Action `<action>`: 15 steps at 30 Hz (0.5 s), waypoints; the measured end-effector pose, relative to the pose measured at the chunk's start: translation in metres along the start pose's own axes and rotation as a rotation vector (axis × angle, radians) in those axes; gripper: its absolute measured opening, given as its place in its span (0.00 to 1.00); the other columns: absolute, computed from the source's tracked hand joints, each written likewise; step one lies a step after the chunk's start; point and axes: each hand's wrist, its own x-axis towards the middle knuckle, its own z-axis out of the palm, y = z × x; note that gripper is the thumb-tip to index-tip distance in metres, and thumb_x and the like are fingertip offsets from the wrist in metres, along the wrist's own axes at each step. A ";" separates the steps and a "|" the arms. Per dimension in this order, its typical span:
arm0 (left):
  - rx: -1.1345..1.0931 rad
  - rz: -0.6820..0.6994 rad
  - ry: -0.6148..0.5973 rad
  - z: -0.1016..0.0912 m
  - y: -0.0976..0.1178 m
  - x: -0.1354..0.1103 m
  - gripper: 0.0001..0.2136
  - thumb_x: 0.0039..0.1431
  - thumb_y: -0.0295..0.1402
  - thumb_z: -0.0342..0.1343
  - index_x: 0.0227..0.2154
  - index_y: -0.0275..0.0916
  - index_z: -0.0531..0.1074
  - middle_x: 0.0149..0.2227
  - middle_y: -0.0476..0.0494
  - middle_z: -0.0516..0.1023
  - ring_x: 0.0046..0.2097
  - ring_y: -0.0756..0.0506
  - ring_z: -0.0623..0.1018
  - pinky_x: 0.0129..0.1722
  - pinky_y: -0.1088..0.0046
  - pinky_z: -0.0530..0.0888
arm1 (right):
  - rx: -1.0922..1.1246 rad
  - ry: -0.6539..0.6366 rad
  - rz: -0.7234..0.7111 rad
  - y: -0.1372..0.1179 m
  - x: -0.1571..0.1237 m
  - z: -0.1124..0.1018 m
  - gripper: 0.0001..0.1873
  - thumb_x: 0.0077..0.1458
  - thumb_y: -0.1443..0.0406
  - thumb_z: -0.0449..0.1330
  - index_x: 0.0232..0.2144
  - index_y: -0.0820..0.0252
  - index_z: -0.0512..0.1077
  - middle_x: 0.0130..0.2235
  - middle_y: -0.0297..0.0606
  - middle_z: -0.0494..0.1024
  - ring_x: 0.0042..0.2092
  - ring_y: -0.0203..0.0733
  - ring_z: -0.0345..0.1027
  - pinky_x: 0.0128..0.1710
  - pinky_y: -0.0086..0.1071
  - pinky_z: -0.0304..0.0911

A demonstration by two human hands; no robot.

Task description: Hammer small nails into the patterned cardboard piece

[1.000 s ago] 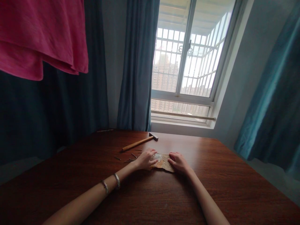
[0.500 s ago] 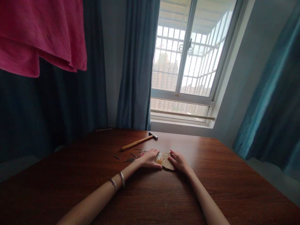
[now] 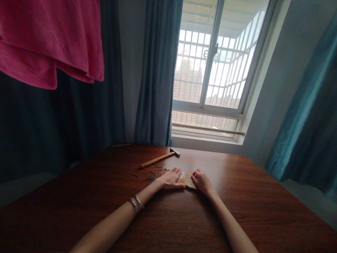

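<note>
A small flat wooden board full of tiny holes lies on the dark wooden table. My left hand lies flat on the board's left part, fingers stretched out. At the board's right edge my right hand rests with its fingers curled down against the wood. A hammer with a wooden handle lies beyond the hands, apart from them. Several loose nails are scattered just left of my left hand. Two bracelets sit on my left wrist.
A pink cloth hangs at the upper left. Blue curtains flank a barred window behind the table. The table's far edge runs just past the hammer, and its right edge drops toward the floor.
My left hand has slid further over the board, covering more of it. The right hand stays at the right edge. The view has shifted slightly.
</note>
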 end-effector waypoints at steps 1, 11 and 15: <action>0.000 0.003 0.005 0.000 0.001 0.000 0.40 0.49 0.58 0.46 0.58 0.34 0.54 0.58 0.32 0.57 0.59 0.37 0.56 0.57 0.63 0.53 | 0.010 0.010 -0.003 -0.002 -0.002 0.000 0.10 0.55 0.60 0.52 0.30 0.57 0.71 0.35 0.40 0.71 0.38 0.41 0.67 0.39 0.30 0.58; -0.140 -0.289 0.267 -0.041 -0.038 -0.009 0.12 0.51 0.35 0.52 0.35 0.35 0.75 0.40 0.39 0.75 0.42 0.44 0.73 0.43 0.71 0.67 | 0.023 0.020 -0.032 -0.010 -0.015 -0.007 0.13 0.51 0.54 0.55 0.28 0.57 0.71 0.34 0.38 0.70 0.37 0.40 0.65 0.39 0.29 0.57; -0.157 -0.421 0.131 -0.057 -0.070 -0.026 0.11 0.48 0.33 0.52 0.30 0.33 0.76 0.30 0.44 0.77 0.33 0.47 0.74 0.34 0.76 0.67 | 0.029 0.028 -0.023 -0.010 -0.014 -0.006 0.13 0.51 0.54 0.55 0.26 0.57 0.71 0.33 0.37 0.70 0.37 0.39 0.65 0.39 0.29 0.57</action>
